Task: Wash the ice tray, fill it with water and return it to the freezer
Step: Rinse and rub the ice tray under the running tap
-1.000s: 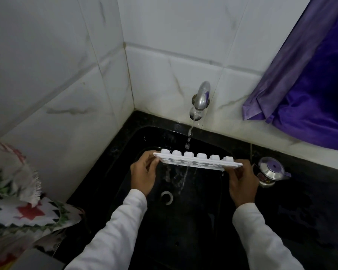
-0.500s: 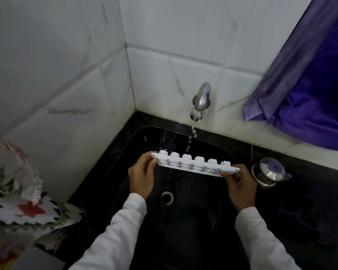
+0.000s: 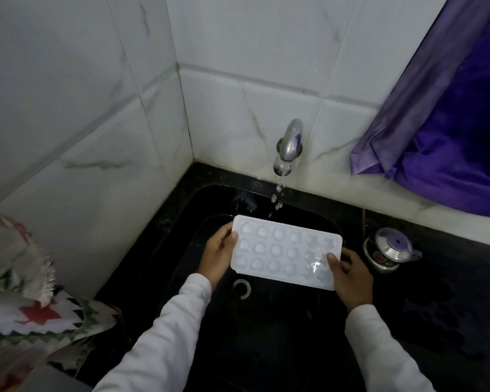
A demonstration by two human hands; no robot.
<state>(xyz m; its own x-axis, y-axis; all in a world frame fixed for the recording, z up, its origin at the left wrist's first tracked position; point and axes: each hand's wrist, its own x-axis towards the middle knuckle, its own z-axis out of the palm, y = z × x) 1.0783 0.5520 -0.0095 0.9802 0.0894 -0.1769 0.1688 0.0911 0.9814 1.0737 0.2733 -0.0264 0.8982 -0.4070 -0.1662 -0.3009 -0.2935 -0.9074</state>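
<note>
Tray [image 3: 286, 251] over sink [image 3: 280, 340] — kettle [image 3: 391, 250] beside

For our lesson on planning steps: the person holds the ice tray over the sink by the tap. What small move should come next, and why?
Probably slide the ice tray a little toward the wall, under the tap. The left hand and right hand hold it cavities-up, yet the water stream seems to fall at its far edge, not into them.

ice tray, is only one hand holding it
No, the left hand and right hand each hold an end of the ice tray.
</note>
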